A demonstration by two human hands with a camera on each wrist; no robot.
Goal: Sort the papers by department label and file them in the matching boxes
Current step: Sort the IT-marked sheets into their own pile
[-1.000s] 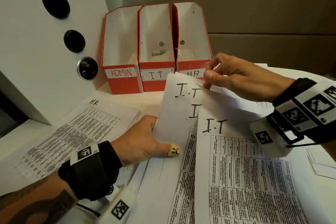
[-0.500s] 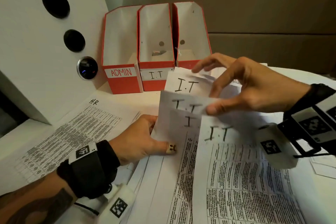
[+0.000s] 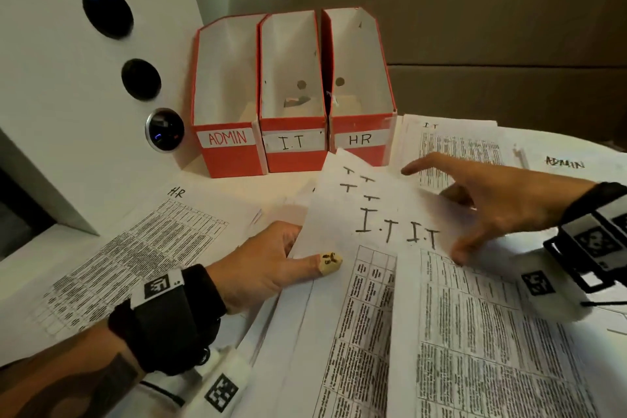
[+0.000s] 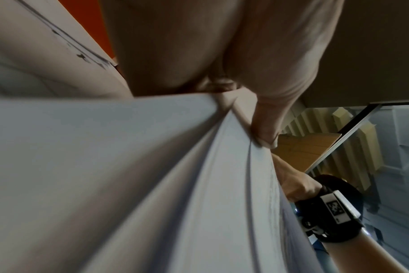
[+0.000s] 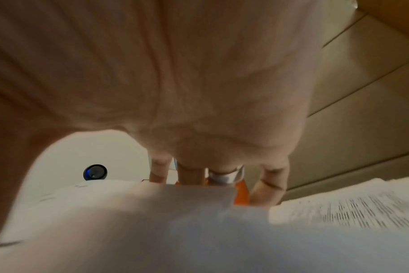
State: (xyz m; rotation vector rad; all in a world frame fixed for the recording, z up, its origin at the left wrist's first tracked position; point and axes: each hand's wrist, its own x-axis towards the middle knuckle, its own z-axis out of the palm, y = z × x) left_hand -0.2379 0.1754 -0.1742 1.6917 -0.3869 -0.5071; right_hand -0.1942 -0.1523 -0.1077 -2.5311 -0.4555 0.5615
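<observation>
Three red file boxes stand in a row at the back: ADMIN, I.T and HR. A fanned stack of sheets marked I.T lies in front of them. My left hand pinches the stack's left edge, with the thumb on top and the fingers beneath, as the left wrist view shows for the thumb. My right hand hovers over the stack's right side with its fingers spread and holds nothing. In the right wrist view its fingers point down at the paper.
A sheet marked HR lies to the left. Another I.T sheet and one marked ADMIN lie at the back right. A white slanted panel with round black lenses rises on the left. Brown cardboard walls stand behind.
My right hand let go of the sheet top that it pinched and spread its fingers. The lifted I.T sheets dropped flat onto the stack. The left hand kept its hold.
</observation>
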